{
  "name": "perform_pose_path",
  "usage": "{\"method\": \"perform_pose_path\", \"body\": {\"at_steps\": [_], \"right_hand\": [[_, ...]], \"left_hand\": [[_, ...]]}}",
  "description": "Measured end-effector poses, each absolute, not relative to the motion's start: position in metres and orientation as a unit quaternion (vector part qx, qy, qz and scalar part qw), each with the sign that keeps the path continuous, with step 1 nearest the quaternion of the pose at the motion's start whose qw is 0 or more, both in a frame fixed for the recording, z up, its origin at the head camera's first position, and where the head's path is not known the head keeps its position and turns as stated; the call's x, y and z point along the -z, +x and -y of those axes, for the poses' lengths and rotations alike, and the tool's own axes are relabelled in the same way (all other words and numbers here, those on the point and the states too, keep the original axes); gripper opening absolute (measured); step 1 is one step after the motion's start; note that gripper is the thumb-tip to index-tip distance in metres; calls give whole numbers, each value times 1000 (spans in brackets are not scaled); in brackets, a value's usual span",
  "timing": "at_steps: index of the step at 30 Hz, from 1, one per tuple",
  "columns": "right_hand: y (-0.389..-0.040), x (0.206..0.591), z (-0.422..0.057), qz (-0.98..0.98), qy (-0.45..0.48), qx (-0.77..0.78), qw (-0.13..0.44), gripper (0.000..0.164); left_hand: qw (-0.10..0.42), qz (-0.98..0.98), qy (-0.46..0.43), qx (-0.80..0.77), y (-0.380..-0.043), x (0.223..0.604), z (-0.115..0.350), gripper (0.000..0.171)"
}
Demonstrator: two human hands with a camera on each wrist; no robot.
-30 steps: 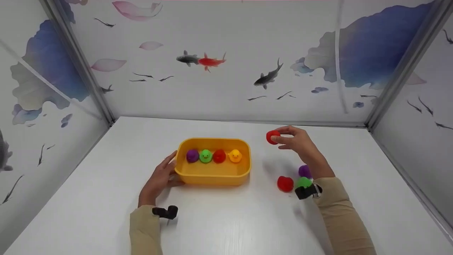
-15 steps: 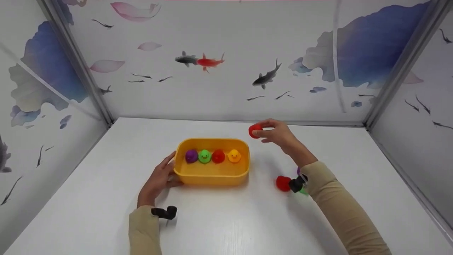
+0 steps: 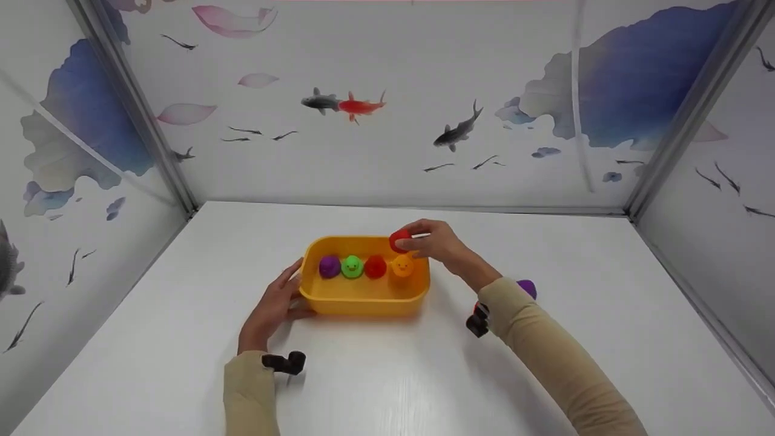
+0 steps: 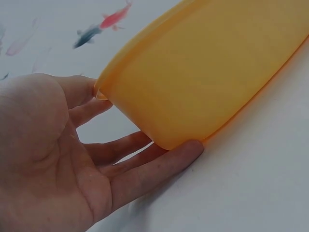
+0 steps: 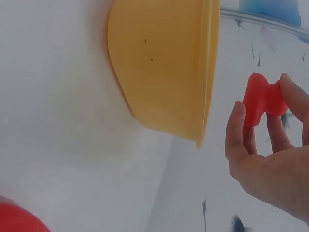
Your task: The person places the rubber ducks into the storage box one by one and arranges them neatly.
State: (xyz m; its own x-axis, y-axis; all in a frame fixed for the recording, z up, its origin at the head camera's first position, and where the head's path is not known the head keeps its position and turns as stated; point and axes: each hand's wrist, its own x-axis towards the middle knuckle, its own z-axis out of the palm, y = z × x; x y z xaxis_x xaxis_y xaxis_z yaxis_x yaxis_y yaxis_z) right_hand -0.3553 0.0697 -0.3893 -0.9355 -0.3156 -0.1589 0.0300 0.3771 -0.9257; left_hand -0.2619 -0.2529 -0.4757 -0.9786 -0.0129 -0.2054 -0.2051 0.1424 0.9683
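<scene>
My left hand (image 3: pixel 273 307) rests against the left end of a yellow plastic bin (image 3: pixel 363 307). In the left wrist view its fingers are fairly straight, touching the bin's end, with the thumb at the lower corner. Inside the bin stand a purple toy duck (image 3: pixel 329 266), a green one, a red one and an orange-yellow toy duck (image 3: pixel 401 266) in a row. My right hand (image 3: pixel 437 245) pinches another red toy duck (image 3: pixel 399 240) between thumb and fingers, over the bin's far right corner. The right wrist view shows this held duck (image 5: pixel 260 99) above rim height.
Right of the bin, a purple toy duck (image 3: pixel 527 289) lies on the white table (image 3: pixel 363 375), partly behind my right sleeve. A red toy (image 5: pixel 19 220) shows at the right wrist view's lower corner. Walls printed with fish (image 3: pixel 361 107) enclose the back and sides.
My right hand has carried the red duck leftward from beyond the bin's right side to over its right end. The left hand and the bin have stayed in place.
</scene>
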Motion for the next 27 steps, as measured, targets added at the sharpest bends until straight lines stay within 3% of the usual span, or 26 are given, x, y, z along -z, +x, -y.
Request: {"method": "perform_pose_path", "body": {"at_steps": [27], "right_hand": [[-331, 398, 13, -789, -151, 552, 224, 34]], "left_hand": [[74, -757, -75, -645, -262, 472, 251, 53]]}}
